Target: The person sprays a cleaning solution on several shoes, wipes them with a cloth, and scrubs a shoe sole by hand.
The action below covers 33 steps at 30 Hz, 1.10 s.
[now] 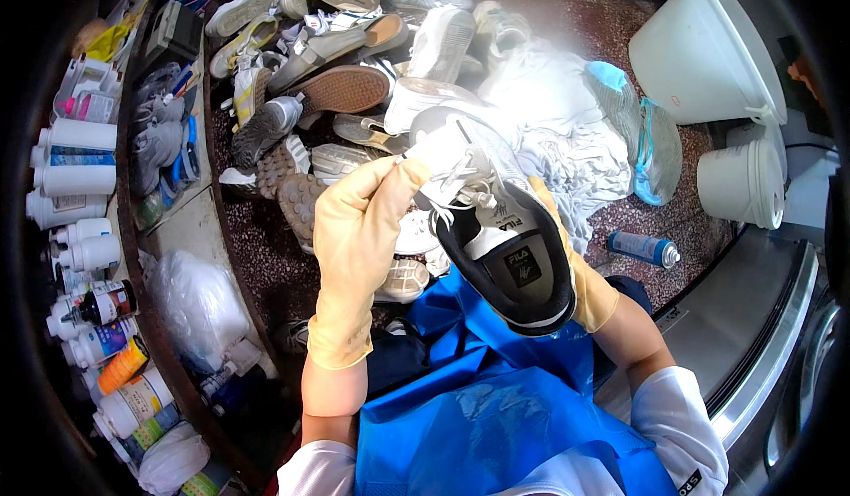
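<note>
Both my hands wear cream rubber gloves. My right hand grips the side of a low white Fila sneaker, heel towards me. The shoe has a dark collar lining and a printed insole. My left hand pinches a white flat piece over the front of the shoe; whether it is a tag or the tongue I cannot tell. Loose white laces hang beside it. The toe is partly washed out by glare. A blue apron covers my lap below.
Beyond the shoe lies a heap of assorted shoes and crumpled white cloth on a speckled floor. White tubs and a spray can are at right. Shelves at left carry several bottles and a plastic bag.
</note>
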Motion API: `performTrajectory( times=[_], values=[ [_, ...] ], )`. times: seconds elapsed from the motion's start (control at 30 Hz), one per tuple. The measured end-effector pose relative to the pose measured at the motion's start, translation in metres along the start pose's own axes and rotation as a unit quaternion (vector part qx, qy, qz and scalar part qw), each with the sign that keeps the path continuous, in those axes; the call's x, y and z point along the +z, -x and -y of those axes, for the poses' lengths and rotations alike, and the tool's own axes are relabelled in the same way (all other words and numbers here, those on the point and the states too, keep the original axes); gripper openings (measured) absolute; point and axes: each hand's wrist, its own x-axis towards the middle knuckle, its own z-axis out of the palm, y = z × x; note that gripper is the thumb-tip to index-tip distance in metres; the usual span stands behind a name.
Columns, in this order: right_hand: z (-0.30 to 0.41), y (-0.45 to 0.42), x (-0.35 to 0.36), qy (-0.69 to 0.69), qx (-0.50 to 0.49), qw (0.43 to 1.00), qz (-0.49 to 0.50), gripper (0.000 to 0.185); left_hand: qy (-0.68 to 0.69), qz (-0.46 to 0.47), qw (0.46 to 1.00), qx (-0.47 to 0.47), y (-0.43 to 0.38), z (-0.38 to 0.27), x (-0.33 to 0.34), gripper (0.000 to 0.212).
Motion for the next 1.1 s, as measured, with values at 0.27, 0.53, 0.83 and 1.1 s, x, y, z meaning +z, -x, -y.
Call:
performTrajectory(
  times=[0.27, 0.53, 0.83, 1.1],
  values=[
    [0.001, -0.005, 0.000, 0.085, -0.068, 0.993, -0.043, 0.060, -0.027, -0.020, 0.999, -0.014, -0.006, 0.002, 0.001, 0.022],
    [0.008, -0.013, 0.011, 0.072, -0.078, 0.994, 0.020, 0.049, -0.011, -0.003, 1.000, 0.017, -0.006, 0.005, 0.005, 0.029],
    [0.013, -0.010, 0.008, 0.122, -0.146, 0.979, -0.070, 0.059, -0.145, 0.072, 0.979, 0.125, -0.008, 0.009, 0.012, 0.031],
    [0.010, -0.002, 0.018, 0.138, -0.174, 0.971, -0.088, 0.056, 0.009, 0.175, 0.984, -0.010, 0.004, 0.000, 0.024, 0.050]
  ],
)
